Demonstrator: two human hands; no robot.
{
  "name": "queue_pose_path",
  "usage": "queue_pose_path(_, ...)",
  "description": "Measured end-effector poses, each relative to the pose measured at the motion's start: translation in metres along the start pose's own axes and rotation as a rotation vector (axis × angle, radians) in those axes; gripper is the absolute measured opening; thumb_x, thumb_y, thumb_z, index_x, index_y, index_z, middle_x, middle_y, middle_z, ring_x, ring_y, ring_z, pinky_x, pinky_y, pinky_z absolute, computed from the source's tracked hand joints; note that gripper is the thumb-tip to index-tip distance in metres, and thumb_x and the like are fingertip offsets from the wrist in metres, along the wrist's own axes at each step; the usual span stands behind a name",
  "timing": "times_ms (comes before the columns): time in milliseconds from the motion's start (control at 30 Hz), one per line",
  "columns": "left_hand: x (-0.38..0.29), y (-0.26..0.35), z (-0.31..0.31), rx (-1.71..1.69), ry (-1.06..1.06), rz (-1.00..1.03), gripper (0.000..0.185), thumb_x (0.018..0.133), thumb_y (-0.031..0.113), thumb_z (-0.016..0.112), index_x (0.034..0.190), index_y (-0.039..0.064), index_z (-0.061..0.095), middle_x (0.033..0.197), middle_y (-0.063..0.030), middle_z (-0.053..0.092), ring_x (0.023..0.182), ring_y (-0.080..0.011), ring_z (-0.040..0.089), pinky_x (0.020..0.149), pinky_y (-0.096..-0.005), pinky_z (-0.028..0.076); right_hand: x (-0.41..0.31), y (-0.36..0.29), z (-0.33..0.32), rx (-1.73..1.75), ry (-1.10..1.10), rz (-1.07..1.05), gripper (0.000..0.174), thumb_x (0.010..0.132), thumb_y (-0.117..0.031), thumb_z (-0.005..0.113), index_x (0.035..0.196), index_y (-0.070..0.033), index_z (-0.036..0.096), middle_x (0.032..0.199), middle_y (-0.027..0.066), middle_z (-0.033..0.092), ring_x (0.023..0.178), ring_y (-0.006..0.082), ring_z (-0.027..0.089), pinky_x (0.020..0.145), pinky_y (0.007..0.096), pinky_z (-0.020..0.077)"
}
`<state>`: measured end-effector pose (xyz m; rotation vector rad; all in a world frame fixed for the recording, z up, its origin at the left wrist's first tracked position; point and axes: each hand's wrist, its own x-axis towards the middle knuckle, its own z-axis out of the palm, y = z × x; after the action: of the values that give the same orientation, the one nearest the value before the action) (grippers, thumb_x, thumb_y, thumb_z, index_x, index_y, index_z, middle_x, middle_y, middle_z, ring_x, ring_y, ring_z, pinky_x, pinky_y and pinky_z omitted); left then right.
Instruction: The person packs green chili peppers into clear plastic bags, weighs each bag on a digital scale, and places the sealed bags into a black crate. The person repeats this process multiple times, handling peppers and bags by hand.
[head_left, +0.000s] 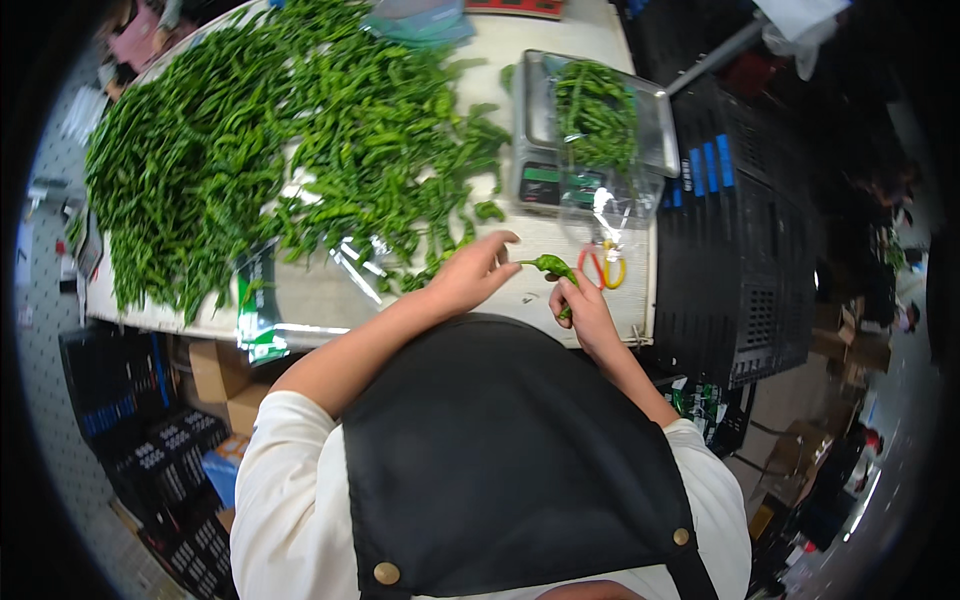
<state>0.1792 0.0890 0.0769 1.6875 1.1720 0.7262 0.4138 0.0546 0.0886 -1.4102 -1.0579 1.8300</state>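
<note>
A wrinkled green pepper (553, 265) is gripped in my right hand (589, 306), its stem pointing left. By the stem's end is my left hand (472, 271), thumb and fingers apart; whether the thumb touches the stem is hard to tell. A large heap of green peppers (202, 157) spreads over the white table (525, 300), left of and beyond my hands. Ahead to the right, a digital scale (531, 135) bears a clear plastic bag with green peppers (596, 112) inside. Scissors with red and yellow handles (614, 271) lie just beyond my right hand, partly under the bag.
Clear printed packaging (259, 307) overhangs the table's near edge at left. Stacked black plastic crates (720, 247) stand close along the right side. More crates (180, 457) and cardboard boxes (217, 371) are below at left. Another person's hand (161, 37) is at the far left edge.
</note>
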Motion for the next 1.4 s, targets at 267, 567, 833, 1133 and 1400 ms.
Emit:
queue_pose_path(267,0.101,0.068,0.026,0.524,0.409,0.484,0.047,0.079,0.014,0.071,0.122,0.009,0.054,0.117,-0.0161,0.053,0.105,-0.0347,0.052,0.084,-0.0442,0.044,0.033,-0.043,-0.043,0.362,0.323,-0.046,0.025,0.104,-0.022,0.046,0.115,-0.001,0.052,0.074,0.003,0.052,0.052,0.0082,0.04,0.045,0.0239,0.03)
queue_pose_path(567,0.139,0.057,0.021,0.535,0.515,0.546,0.011,0.08,0.002,0.062,0.087,0.008,0.055,0.089,-0.0098,0.052,0.084,-0.0317,0.051,0.071,-0.0419,0.043,0.171,-0.087,-0.067,0.065,0.512,-0.49,0.036,0.099,-0.022,0.058,0.126,0.0,0.049,0.096,0.0094,0.065,0.069,0.0133,0.058,0.063,0.0265,0.0463)
queue_pose_path(833,0.102,0.036,0.011,0.386,0.429,0.52,0.015,0.082,0.008,0.067,0.094,0.004,0.057,0.093,-0.013,0.054,0.088,-0.0344,0.054,0.076,-0.0429,0.045,0.096,-0.019,-0.036,-0.213,0.552,-0.492,0.028,0.096,-0.006,0.055,0.123,0.003,0.054,0.108,0.0101,0.064,0.087,0.0172,0.068,0.078,0.0295,0.0539)
queue_pose_path(1133,-0.03,-0.093,-0.005,0.733,-0.099,0.031,0.052,0.081,0.024,0.075,0.125,0.008,0.054,0.126,-0.0198,0.05,0.115,-0.0374,0.049,0.09,-0.0456,0.048,0.002,0.096,-0.042,-0.539,0.182,-0.039,0.032,0.09,-0.011,0.063,0.121,-0.005,0.056,0.098,0.0166,0.064,0.077,0.0244,0.065,0.073,0.0355,0.0535)
queue_pose_path(1400,-0.035,-0.109,0.017,0.791,-0.228,-0.08,0.075,0.076,0.017,0.077,0.143,0.014,0.044,0.144,-0.0243,0.035,0.127,-0.0433,0.042,0.097,-0.0496,0.049,0.05,0.136,-0.013,-0.995,-0.126,-0.105,0.07,0.081,-0.019,0.073,0.141,-0.006,0.039,0.119,0.0237,0.058,0.097,0.0351,0.063,0.085,0.0423,0.0519)
